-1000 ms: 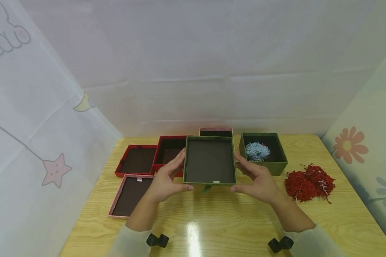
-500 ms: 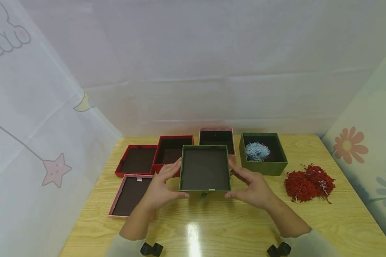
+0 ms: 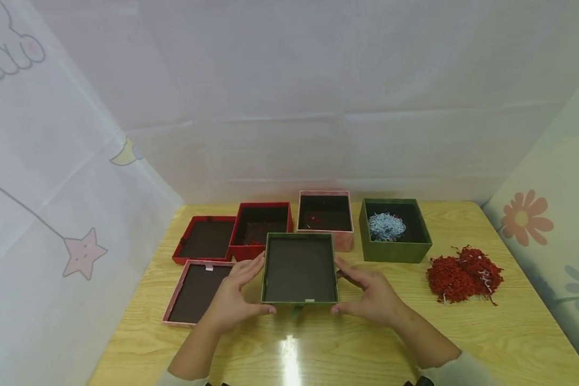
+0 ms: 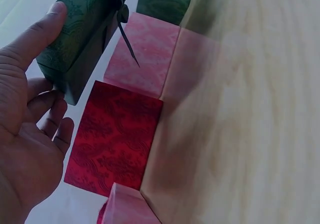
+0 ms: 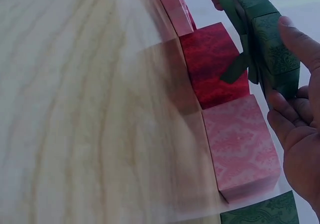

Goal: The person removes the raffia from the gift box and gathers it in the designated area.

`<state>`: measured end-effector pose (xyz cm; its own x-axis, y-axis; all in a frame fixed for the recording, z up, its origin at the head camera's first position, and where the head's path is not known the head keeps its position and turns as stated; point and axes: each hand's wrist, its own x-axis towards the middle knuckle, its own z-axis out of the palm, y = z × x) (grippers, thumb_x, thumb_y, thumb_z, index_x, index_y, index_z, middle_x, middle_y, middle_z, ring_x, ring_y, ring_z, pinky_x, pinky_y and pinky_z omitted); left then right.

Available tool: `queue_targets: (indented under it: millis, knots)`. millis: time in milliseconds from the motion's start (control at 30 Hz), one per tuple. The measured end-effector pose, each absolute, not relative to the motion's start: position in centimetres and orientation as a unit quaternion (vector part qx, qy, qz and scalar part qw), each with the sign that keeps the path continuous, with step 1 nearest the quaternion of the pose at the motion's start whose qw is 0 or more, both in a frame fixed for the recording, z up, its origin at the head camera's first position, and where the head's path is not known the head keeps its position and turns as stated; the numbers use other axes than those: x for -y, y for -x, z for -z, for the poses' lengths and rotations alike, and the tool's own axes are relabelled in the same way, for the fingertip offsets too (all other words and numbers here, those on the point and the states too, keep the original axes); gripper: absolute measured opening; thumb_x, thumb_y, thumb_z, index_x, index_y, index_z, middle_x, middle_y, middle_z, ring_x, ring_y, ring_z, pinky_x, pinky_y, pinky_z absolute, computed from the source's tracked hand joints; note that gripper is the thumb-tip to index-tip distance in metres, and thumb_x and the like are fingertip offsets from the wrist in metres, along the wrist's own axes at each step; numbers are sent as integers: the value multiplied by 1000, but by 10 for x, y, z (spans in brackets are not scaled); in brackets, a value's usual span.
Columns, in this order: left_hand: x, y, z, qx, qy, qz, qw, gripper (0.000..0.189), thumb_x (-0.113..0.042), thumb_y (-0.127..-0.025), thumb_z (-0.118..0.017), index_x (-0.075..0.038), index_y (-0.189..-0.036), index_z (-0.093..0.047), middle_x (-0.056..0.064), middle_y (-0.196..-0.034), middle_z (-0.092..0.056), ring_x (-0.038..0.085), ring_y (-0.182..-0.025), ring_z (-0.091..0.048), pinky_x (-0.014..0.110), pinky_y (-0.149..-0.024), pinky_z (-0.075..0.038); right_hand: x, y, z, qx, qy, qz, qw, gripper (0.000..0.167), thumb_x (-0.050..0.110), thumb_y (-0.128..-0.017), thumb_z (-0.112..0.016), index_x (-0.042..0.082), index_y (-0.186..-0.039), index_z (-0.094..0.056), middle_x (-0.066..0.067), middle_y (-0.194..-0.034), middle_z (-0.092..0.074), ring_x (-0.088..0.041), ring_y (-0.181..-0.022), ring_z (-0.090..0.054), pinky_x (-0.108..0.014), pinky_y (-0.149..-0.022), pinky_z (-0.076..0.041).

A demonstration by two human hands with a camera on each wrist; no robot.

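Note:
Both hands hold a green box lid (image 3: 300,271) above the table's middle, its dark inner side facing up. My left hand (image 3: 234,300) grips the lid's left side, thumb at the near corner and fingers along the edge. At the opposite side my right hand (image 3: 372,297) grips it the same way. A green ribbon (image 3: 296,311) hangs below the lid; in the right wrist view its bow (image 5: 240,66) dangles from the underside. The left wrist view shows the lid's patterned green side (image 4: 80,34) between thumb and fingers.
Behind the lid stand an open red box (image 3: 246,253) and a pink box (image 3: 342,241) with red shreds inside. A green box (image 3: 398,252) holds blue shredded paper (image 3: 387,227). Red shredded paper (image 3: 463,276) lies right. A red lid (image 3: 205,241) and pink lid (image 3: 195,295) lie left.
Both hands have brought the green lid nearer and slightly left, away from the row of boxes. The pink box behind it has come into fuller view.

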<state>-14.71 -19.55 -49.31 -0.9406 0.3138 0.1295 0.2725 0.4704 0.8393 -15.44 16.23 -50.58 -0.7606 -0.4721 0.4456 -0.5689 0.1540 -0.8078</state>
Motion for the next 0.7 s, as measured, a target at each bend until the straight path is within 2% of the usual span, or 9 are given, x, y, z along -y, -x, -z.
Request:
queue_targets:
  millis: [200,500,600,700]
  knots:
    - [205,135,504,-854,-191,-483,12,112,-42,-64,-98,-25,-160,-43,-9,-162,-42,25,-148,-29,72,-111,-34,-156,147,514,767,-353,-535,36,96,17,-70,-96,-7,-150,-48,-26,-149,-52,-34,-120,-67,-26,-108,-46]
    - [214,119,509,-877,-180,-446,1,113,-43,-60,-100,-21,-158,-48,-7,-151,-50,18,-138,-39,63,-109,-41,-149,139,521,789,-343,-510,-1,93,33,-76,-92,1,-153,-49,-15,-151,-53,-27,-124,-66,-31,-108,-48]
    - [216,118,511,-885,-171,-433,6,114,-39,-59,-101,-21,-158,-47,-7,-152,-48,19,-137,-37,64,-109,-40,-147,140,524,802,-342,-489,0,94,36,-76,-92,3,-153,-50,-14,-152,-53,-24,-120,-68,-36,-105,-51]
    - [218,117,513,-891,-169,-422,4,113,-35,-59,-102,-18,-157,-49,-6,-157,-47,23,-142,-33,68,-110,-33,-145,141,526,817,-334,-470,-5,96,39,-75,-93,5,-154,-50,-11,-153,-53,-22,-121,-67,-40,-104,-53]
